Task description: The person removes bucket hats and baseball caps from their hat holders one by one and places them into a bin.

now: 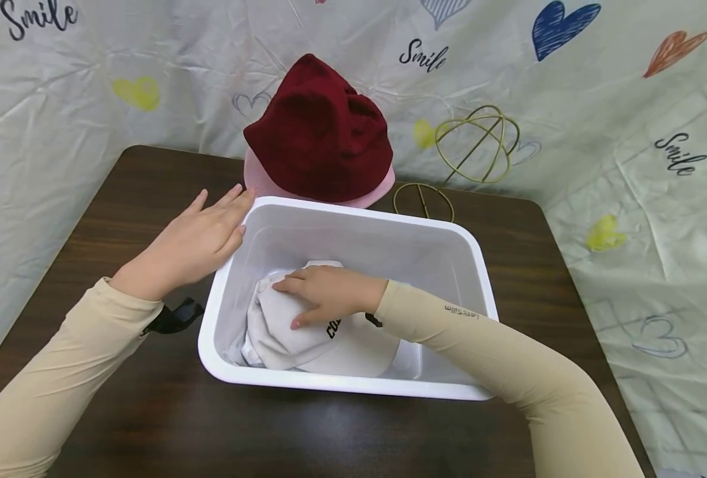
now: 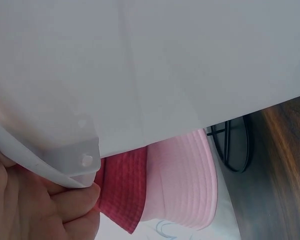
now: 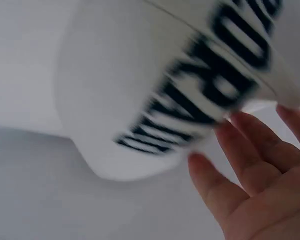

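A white baseball cap (image 1: 353, 348) with dark lettering lies inside a white plastic bin (image 1: 353, 386), its brim toward the near side. My right hand (image 1: 336, 292) reaches down into the bin and rests on the cap's crown with fingers spread. In the right wrist view, the fingertips (image 3: 202, 162) are right at the edge of the cap (image 3: 105, 95), beside its letters. At the bin's far left corner my left hand (image 1: 194, 242) lies on the rim, fingers extended. The left wrist view has the left hand (image 2: 45, 205) against the rim's underside.
Behind the bin, a dark red bucket hat (image 1: 323, 133) sits over a pink hat (image 1: 260, 179). A gold wire stand (image 1: 423, 201) with a cage-like top is at the back right. Everything is on a dark wooden table (image 1: 269, 431), with a printed sheet (image 1: 168, 40) hanging behind.
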The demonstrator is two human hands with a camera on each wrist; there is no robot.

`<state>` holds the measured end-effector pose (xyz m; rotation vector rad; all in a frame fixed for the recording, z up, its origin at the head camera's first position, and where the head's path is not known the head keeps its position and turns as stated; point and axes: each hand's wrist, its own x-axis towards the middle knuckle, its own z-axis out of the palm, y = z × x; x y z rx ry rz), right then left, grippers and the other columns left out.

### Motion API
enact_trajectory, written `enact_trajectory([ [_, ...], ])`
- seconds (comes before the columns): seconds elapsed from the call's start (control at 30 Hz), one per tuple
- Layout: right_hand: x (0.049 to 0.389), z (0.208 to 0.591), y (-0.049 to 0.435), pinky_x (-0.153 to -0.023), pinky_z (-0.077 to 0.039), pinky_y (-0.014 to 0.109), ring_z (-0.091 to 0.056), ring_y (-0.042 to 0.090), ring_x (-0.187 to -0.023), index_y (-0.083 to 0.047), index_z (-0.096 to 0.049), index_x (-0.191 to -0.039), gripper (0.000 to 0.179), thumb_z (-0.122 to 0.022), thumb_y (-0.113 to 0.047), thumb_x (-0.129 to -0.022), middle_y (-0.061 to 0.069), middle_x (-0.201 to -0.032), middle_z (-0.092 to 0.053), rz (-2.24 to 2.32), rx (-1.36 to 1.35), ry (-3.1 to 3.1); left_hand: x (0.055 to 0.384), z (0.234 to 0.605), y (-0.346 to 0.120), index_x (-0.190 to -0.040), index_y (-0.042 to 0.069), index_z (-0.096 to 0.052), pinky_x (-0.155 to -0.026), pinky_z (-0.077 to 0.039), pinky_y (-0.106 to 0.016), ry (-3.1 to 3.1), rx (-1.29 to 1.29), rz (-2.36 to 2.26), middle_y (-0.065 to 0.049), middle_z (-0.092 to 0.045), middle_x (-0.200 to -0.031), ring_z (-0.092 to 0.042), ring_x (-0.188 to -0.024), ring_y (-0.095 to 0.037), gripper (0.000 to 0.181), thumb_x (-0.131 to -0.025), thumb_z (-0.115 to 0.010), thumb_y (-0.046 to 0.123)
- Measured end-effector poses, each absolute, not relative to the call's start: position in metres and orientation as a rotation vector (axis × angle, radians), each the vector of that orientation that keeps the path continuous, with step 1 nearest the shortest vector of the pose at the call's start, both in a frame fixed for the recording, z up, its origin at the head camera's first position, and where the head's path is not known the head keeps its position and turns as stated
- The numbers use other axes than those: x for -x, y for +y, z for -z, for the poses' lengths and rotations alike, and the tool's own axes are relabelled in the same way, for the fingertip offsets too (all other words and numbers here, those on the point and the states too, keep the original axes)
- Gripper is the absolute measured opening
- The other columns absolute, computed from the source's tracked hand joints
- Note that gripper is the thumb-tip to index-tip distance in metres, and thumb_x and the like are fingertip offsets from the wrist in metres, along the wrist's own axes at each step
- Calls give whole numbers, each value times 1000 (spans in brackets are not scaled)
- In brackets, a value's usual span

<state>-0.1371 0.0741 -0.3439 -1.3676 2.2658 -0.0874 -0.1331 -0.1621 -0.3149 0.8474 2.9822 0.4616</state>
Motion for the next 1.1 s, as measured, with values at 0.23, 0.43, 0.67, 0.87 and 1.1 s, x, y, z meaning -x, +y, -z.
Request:
enact_trajectory([
  [0.23,143,326,77,-98,-39,28,-55,18,-109,-5,-58,-123,44,-67,-29,-88,7,-116,-61,284,1405,2298,135,317,-163,-146,-4,-26,-109,-10,-59,2970,-847,-483,-17,-29,-150,-20,-141,-31,53,-100,-39,20],
  [0.43,144,318,78,-95,-41,26,-58,18,-105,-3,-62,-118,36,-66,-24,-89,7,-113,-63,338,1414,2306,134,318,-164,-146,-3,-26,-109,-11,-59,2974,-846,-509,-17,-29,-151,-20,-141,-30,53,-100,-38,20],
  [0.67,149,303,85,-84,-46,21,-62,18,-94,-3,-62,-115,31,-66,-20,-89,7,-105,-65,527,1388,2353,134,320,-164,-147,-3,-25,-109,-11,-59,2978,-853,-510,-17,-29,-150,-20,-141,-31,54,-100,-39,21],
  [0.87,153,294,91,-81,-48,22,-63,15,-89,-3,-64,-109,25,-68,-17,-88,6,-98,-66,667,1448,2429,132,320,-164,-146,-3,-27,-109,-12,-59,2985,-858,-512,-17,-30,-150,-21,-141,-31,54,-100,-40,20],
  [1.1,156,282,98,-80,-48,25,-61,12,-86,-2,-64,-108,23,-67,-14,-88,5,-94,-67,792,1435,2547,132,321,-164,-146,-3,-27,-109,-11,-59,2980,-854,-526,-17,-29,-150,-20,-141,-31,53,-100,-40,20],
])
